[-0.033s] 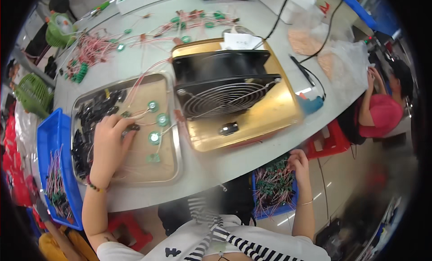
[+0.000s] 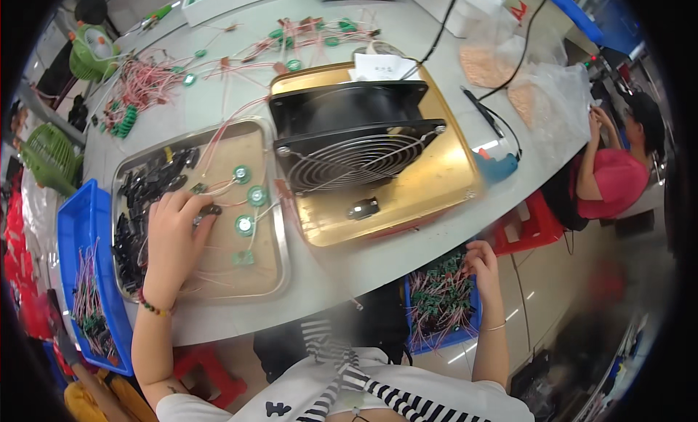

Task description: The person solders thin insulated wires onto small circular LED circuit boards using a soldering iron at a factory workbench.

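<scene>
Head view: the left hand (image 2: 172,236) lies in the steel tray (image 2: 280,233), just left of the black fan (image 2: 349,135), its grip pinching a small black part (image 2: 209,210) beside the green discs (image 2: 247,198) on thin wires. The loose wires could snag on the fingers and drag discs off the cardboard liner. The right hand (image 2: 483,266) reaches below the surface (image 2: 218,95), down-right of the fan, into a blue bin (image 2: 443,338) of wired green boards; whether its grip is closed I cannot tell. Groping there unseen, it may tangle leads.
</scene>
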### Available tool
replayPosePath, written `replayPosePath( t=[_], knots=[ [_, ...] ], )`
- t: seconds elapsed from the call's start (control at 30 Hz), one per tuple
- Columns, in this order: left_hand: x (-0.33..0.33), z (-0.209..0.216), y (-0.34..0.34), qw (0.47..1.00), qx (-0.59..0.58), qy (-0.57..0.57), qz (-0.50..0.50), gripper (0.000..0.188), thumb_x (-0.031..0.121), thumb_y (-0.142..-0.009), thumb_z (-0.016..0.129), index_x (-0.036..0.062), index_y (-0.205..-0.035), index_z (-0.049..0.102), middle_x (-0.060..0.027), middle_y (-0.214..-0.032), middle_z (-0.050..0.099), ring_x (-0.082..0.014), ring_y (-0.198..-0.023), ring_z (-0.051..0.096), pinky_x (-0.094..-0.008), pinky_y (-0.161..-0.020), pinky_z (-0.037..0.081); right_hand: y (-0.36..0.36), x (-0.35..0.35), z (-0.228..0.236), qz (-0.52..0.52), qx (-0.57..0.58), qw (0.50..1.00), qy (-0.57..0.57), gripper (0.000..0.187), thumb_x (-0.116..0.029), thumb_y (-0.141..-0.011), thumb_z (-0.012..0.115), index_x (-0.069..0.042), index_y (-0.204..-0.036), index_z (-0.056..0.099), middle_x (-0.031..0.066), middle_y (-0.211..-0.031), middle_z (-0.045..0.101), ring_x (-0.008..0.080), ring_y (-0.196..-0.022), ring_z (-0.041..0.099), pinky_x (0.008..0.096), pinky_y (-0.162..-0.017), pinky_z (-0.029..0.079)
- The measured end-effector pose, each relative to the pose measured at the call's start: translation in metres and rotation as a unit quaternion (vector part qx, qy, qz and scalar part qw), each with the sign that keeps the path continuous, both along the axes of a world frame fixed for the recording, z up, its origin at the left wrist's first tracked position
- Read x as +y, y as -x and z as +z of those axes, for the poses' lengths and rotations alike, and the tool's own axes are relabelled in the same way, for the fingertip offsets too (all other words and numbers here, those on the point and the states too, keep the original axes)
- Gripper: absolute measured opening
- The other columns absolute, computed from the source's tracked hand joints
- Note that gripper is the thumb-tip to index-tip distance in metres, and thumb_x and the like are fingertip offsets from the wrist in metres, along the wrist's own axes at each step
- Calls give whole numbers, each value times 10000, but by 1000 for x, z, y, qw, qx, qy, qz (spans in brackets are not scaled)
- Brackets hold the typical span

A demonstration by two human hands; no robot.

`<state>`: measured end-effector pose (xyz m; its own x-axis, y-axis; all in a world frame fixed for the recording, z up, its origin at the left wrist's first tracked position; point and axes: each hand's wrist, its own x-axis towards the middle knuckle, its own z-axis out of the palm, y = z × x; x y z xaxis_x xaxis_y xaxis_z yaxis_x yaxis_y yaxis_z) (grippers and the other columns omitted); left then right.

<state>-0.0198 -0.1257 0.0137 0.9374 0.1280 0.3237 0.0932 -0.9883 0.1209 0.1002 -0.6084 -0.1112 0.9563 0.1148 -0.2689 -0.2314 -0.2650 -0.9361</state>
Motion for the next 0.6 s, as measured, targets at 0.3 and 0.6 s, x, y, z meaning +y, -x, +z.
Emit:
replayPosePath(
  t=[0.3,0.6],
  knots=[
    [-18,-2,12,1000,-1,-5,3,166,41,-691,611,66,-833,528,-69,-896,589,-265,-898,529,-398,-858,350,-21,-1,36,-86,-331,932,117,214,68,-788,525,6,-991,555,67,-894,579,147,-811,578,257,-708,468],
    [-22,-11,22,992,-20,-93,84,152,94,-733,649,64,-826,533,-70,-852,547,-268,-862,491,-375,-765,345,-103,26,83,78,-510,726,455,630,63,-690,461,-122,-1291,503,140,-1367,384,343,-1240,351,449,-1040,271]
  ],
)
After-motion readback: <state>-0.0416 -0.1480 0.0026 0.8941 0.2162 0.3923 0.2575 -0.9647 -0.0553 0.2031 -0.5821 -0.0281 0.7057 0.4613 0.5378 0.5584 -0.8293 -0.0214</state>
